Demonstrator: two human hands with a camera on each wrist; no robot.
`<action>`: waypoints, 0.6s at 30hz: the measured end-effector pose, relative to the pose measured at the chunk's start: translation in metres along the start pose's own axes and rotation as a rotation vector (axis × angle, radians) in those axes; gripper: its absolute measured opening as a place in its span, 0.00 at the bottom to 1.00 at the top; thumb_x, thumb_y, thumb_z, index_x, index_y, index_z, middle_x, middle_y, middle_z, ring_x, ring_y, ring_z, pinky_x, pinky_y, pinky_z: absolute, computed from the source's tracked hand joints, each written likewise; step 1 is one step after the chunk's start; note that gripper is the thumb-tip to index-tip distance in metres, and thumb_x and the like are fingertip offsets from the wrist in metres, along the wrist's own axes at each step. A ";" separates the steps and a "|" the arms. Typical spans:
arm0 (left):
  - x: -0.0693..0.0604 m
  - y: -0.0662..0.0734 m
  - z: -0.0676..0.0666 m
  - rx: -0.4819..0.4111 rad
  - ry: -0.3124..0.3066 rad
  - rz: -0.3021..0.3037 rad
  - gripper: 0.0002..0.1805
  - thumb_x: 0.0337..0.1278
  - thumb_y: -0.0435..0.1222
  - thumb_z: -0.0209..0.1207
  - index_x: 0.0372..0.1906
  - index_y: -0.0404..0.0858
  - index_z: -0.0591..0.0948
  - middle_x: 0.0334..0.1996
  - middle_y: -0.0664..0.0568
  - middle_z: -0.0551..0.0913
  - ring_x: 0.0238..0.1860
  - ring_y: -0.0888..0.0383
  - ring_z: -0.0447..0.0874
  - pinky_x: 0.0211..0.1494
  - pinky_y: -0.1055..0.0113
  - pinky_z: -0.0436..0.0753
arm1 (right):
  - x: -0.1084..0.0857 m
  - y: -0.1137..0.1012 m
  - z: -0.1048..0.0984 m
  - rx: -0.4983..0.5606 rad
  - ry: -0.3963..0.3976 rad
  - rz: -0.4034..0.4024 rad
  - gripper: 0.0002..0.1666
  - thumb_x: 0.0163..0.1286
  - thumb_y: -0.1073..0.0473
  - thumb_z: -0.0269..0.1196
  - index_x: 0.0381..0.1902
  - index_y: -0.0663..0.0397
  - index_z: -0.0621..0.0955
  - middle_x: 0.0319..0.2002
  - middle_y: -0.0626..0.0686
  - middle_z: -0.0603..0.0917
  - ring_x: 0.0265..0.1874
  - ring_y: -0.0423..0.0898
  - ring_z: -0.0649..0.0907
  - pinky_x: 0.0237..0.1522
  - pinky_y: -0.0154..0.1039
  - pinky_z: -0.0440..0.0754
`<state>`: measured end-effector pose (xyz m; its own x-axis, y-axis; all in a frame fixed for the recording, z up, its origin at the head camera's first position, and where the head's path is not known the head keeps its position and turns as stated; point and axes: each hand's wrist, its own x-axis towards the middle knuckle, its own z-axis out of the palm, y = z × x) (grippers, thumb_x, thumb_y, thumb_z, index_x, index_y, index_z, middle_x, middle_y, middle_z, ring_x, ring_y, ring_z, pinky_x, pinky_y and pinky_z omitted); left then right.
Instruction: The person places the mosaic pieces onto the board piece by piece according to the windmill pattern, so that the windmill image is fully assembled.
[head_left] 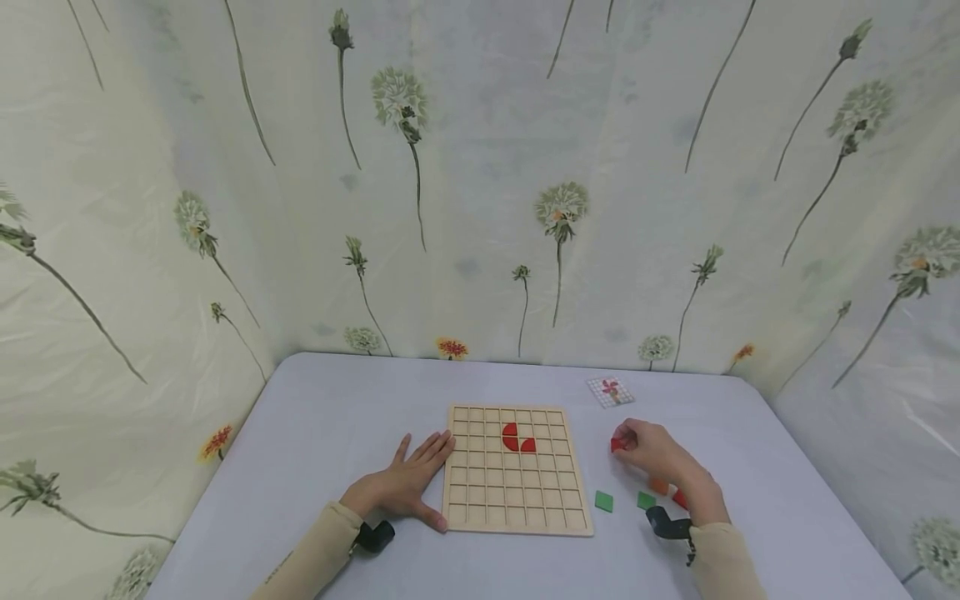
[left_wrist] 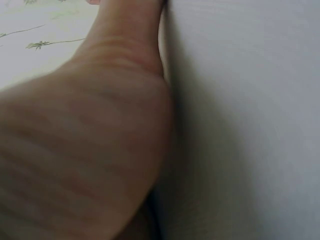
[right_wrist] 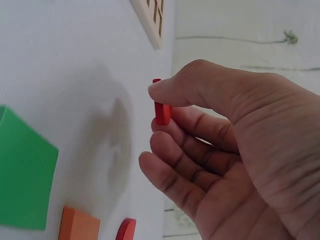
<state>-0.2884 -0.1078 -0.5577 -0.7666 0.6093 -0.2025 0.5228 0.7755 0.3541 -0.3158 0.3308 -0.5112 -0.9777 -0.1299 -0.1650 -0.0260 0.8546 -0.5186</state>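
Note:
A wooden grid board (head_left: 517, 492) lies on the table, with three red quarter-circle pieces (head_left: 511, 443) in cells of its upper middle. My left hand (head_left: 408, 482) rests flat at the board's left side, fingers spread, fingertips and thumb at its edge. To the right of the board, my right hand (head_left: 652, 450) pinches a small red piece (right_wrist: 163, 115) between thumb and index finger. In the right wrist view that piece is seen edge-on, held off the table, so its full outline is hidden. The left wrist view mostly shows the blurred base of the left hand (left_wrist: 95, 135).
Two green pieces (head_left: 603, 501) lie right of the board. An orange piece (right_wrist: 80, 225) and another red piece (right_wrist: 126, 229) lie near the right wrist. Behind them is a small pattern card (head_left: 611, 391) with a red figure. A flowered curtain (head_left: 480, 208) hangs beyond the table.

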 end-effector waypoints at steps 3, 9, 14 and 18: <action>0.000 -0.001 0.000 -0.001 -0.001 0.000 0.72 0.37 0.70 0.65 0.80 0.42 0.39 0.81 0.50 0.35 0.82 0.49 0.31 0.78 0.36 0.32 | 0.002 -0.008 0.000 0.005 0.012 -0.035 0.14 0.62 0.61 0.68 0.44 0.58 0.80 0.35 0.51 0.82 0.35 0.46 0.77 0.40 0.38 0.80; 0.000 0.000 0.000 -0.005 -0.007 -0.001 0.72 0.37 0.70 0.65 0.80 0.42 0.38 0.81 0.50 0.35 0.82 0.49 0.31 0.78 0.36 0.31 | 0.006 -0.019 0.006 0.020 0.026 -0.081 0.14 0.61 0.61 0.69 0.44 0.58 0.80 0.35 0.51 0.81 0.35 0.45 0.76 0.38 0.36 0.78; 0.000 0.000 0.000 -0.003 -0.008 -0.010 0.72 0.38 0.70 0.65 0.80 0.43 0.38 0.81 0.50 0.35 0.82 0.50 0.31 0.78 0.37 0.31 | 0.011 -0.027 0.016 0.011 0.033 -0.125 0.13 0.61 0.61 0.69 0.43 0.57 0.81 0.34 0.50 0.81 0.34 0.43 0.77 0.35 0.34 0.77; 0.000 0.001 -0.001 -0.006 -0.007 -0.015 0.72 0.37 0.70 0.65 0.80 0.43 0.39 0.81 0.51 0.35 0.82 0.50 0.31 0.78 0.37 0.32 | 0.014 -0.036 0.021 0.022 0.029 -0.142 0.13 0.61 0.61 0.69 0.43 0.56 0.81 0.34 0.49 0.81 0.34 0.43 0.76 0.36 0.33 0.77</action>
<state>-0.2887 -0.1072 -0.5569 -0.7717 0.5989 -0.2141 0.5091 0.7834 0.3566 -0.3241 0.2877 -0.5119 -0.9701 -0.2339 -0.0645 -0.1603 0.8175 -0.5532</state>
